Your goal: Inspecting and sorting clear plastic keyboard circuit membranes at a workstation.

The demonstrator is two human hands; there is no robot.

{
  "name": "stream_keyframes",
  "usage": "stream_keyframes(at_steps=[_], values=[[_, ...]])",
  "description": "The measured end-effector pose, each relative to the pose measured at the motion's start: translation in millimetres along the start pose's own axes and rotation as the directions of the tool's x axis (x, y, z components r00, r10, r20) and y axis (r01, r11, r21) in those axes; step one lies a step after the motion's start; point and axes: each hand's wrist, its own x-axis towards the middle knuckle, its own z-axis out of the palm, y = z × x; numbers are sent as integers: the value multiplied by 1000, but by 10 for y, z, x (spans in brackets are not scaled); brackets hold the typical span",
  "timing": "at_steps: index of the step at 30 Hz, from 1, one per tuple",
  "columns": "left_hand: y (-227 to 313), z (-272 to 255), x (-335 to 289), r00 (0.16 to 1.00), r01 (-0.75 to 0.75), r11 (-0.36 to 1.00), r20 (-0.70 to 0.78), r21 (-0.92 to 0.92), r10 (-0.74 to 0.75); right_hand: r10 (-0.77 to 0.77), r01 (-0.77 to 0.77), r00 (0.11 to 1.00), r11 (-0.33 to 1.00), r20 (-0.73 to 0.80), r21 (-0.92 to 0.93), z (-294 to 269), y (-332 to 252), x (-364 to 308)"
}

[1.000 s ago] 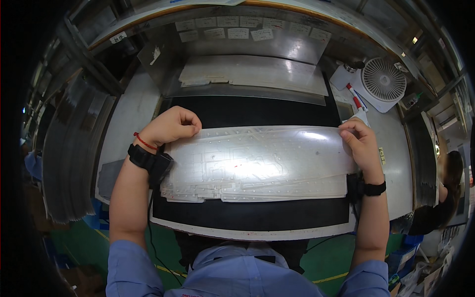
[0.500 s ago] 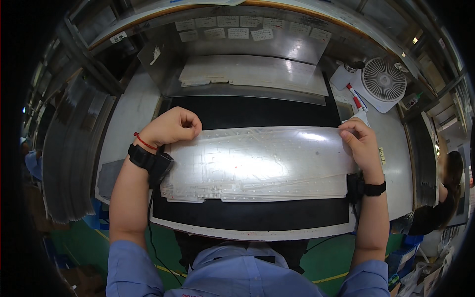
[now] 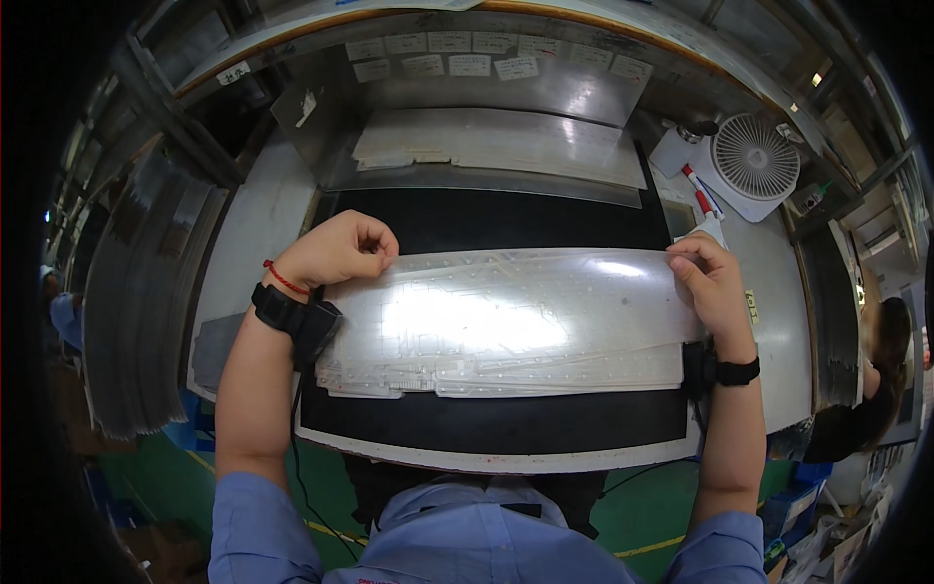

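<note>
Left hand (image 3: 336, 251) and right hand (image 3: 708, 282) pinch far corners of clear plastic sheet (image 3: 506, 321) over black mat (image 3: 496, 428); uneven pull risks creasing.

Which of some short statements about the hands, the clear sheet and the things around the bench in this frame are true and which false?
1. Both hands grip the clear plastic sheet at its far corners. True: the left hand and the right hand each pinch a corner.
2. The sheet lies over a black mat. True.
3. The white fan stands at the person's left. False: it stands at the far right of the bench.
4. The left wrist is bare. False: it bears a black wristband and a red string.
5. A stack of similar sheets lies beyond the mat. True.
</note>
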Motion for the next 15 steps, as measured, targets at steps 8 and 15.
stream_keyframes(at_steps=[8,15], values=[[34,-1,-9,1000,24,999,12,-40,-23,-8,8,1000,1000,-2,-1,-1,-2,3],[47,6,-16,1000,29,999,2,-25,-29,-11,11,1000,1000,-3,-6,0,-12,2]])
